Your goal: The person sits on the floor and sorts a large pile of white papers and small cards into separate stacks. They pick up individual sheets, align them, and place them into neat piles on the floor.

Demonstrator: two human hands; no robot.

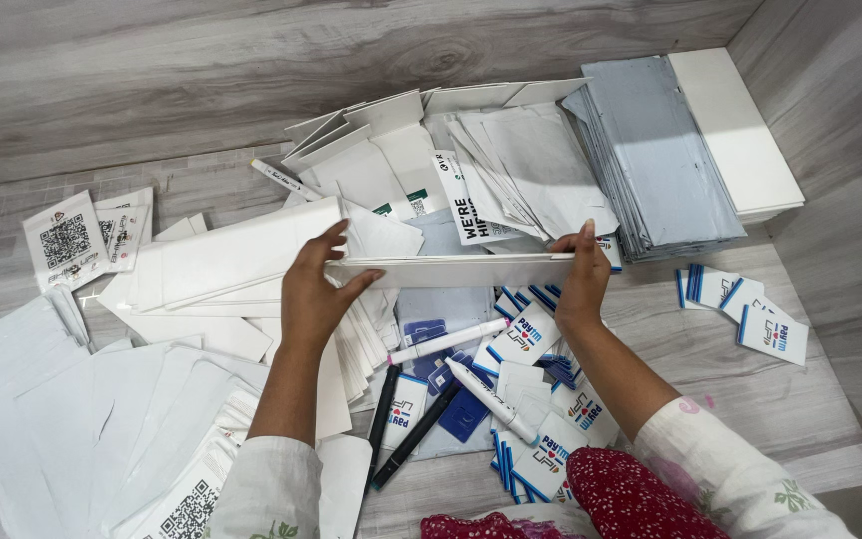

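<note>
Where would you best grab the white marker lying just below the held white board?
Pinch the white marker at mid-barrel from above. It lies flat and nearly level across small cards, its long sides exposed; the pink-tipped left end sits close to a black pen.

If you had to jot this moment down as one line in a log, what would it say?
left hand: holds left end of long white card | right hand: holds its right end | below: marker pens, small printed cards

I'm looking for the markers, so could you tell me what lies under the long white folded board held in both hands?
Below the white folded board lie white markers, black markers and blue-edged cards; what sits directly beneath it is covered.
</note>
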